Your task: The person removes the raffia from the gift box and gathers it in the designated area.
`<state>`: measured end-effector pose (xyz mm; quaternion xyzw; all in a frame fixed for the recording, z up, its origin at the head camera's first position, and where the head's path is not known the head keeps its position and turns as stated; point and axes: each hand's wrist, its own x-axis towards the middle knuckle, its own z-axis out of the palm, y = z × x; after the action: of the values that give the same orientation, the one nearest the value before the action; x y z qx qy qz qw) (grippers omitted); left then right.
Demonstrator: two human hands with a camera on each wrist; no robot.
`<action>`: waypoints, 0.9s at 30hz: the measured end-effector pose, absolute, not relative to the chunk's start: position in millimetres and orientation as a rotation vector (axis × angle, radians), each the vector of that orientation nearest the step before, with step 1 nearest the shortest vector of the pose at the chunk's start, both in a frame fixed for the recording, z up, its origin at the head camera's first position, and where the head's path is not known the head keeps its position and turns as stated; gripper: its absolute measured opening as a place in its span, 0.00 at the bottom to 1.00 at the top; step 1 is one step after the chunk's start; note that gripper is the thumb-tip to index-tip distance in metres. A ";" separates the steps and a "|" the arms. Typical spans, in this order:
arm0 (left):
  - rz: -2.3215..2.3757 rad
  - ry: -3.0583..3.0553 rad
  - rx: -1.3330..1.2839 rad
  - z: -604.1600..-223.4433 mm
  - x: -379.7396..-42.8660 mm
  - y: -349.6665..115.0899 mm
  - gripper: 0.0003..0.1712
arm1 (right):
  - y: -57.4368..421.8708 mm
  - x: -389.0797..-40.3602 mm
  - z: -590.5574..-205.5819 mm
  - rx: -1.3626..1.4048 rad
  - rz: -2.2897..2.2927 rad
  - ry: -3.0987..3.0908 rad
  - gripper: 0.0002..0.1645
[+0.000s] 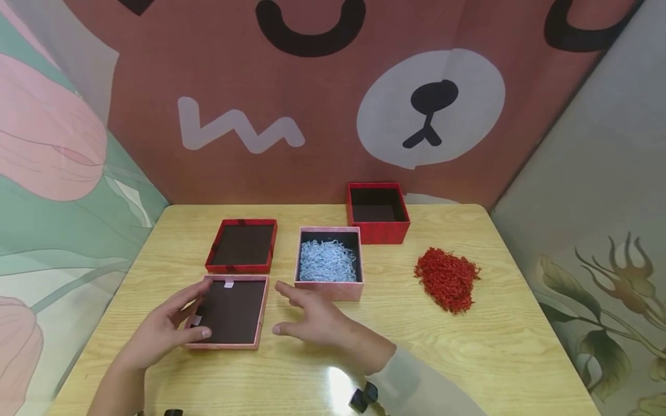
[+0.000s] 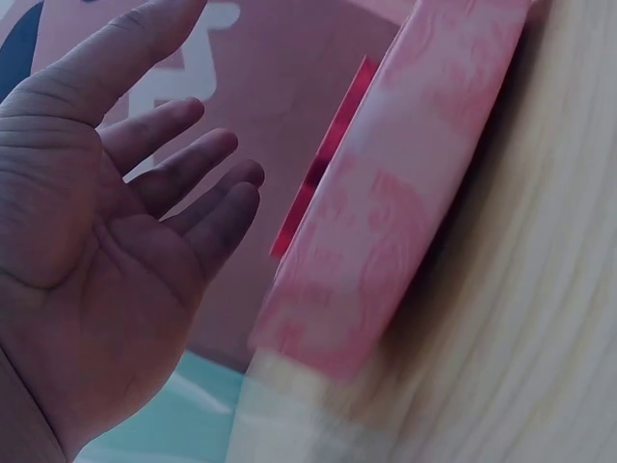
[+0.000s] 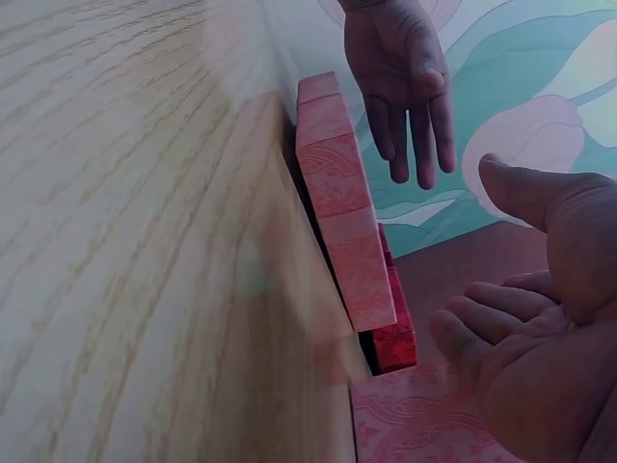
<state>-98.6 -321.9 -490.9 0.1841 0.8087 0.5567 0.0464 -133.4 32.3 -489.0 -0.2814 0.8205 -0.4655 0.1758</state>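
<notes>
A pink lid [image 1: 234, 312] lies with its dark inside up on the near left of the table, two small pale tabs at its edges. My left hand [image 1: 161, 329] hovers at its left side, fingers spread; in the left wrist view a gap separates the hand from the lid's pink side wall [image 2: 376, 203]. On the other side, my right hand [image 1: 319, 320] is held in the air with thumb and fingers apart, holding nothing. Just beyond it stands a pink box [image 1: 346, 292] with pale blue shredded paper [image 1: 326, 261] inside.
Behind the pink lid lies a red lid [image 1: 241, 245], dark inside facing up. A red open box [image 1: 382, 233] stands at the table's back edge. To the right sits a loose heap of red shredded paper [image 1: 447, 280]. Printed curtains border the wooden table [image 1: 416, 358].
</notes>
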 end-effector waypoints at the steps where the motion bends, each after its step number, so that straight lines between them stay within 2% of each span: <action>1: 1.700 2.459 0.575 -490.4 -100.2 -318.5 0.51 | 33.6 -133.7 -488.2 -0.811 -1.326 2.326 0.53; 7: 1.693 2.443 0.599 -490.1 -110.9 -300.1 0.53 | 42.1 -136.1 -480.4 -0.880 -1.393 2.336 0.50; 19: 1.698 2.513 0.687 -483.6 -131.9 -255.4 0.55 | 58.0 -137.1 -458.9 -0.842 -1.562 2.295 0.43; 27: 1.694 2.549 0.659 -471.1 -144.3 -225.9 0.53 | 73.2 -150.3 -447.0 -0.804 -1.618 2.342 0.45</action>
<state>-144.3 -225.9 -471.1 0.2106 0.8142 0.5411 0.0055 -150.3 73.2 -447.0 -0.2708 0.7884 -0.5447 0.0919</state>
